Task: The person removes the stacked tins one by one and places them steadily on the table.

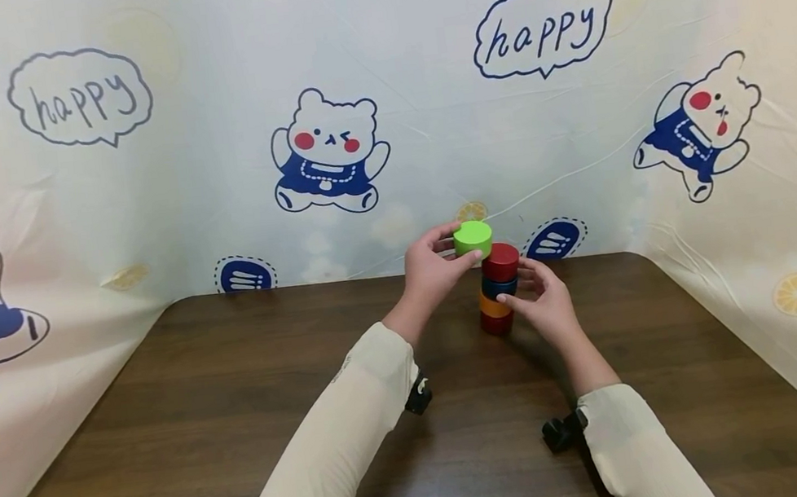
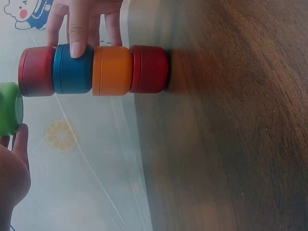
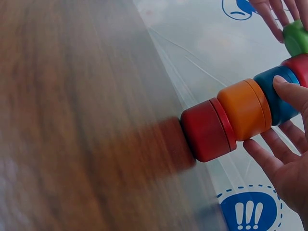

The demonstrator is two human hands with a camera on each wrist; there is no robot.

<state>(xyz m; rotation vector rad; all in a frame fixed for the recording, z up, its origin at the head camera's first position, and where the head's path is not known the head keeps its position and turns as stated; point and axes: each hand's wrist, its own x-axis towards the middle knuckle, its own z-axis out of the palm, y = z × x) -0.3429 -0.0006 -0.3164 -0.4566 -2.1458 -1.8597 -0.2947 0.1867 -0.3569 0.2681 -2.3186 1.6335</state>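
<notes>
Four small round lidded tins would be several in one stack on the brown table point(image 1: 275, 394): a red tin point(image 2: 150, 70) at the bottom, then an orange tin point(image 2: 112, 72), a blue tin point(image 2: 73, 77) and another red tin point(image 1: 500, 263) on top. My right hand point(image 1: 550, 301) holds the stack from the right, thumb on the blue tin and fingers behind it. Between thumb and fingers, my left hand point(image 1: 430, 265) grips a green tin point(image 1: 473, 240) upright, just left of the top red tin and slightly higher. In the left wrist view, the green tin's edge is right at the red tin's rim.
Behind the table's far edge hangs a pale curtain point(image 1: 430, 138) printed with bears and "happy" bubbles, and it continues along both sides. The stack stands near that far edge. Each wrist wears a black camera, one at the left sleeve point(image 1: 359, 417), one at the right sleeve point(image 1: 643, 450).
</notes>
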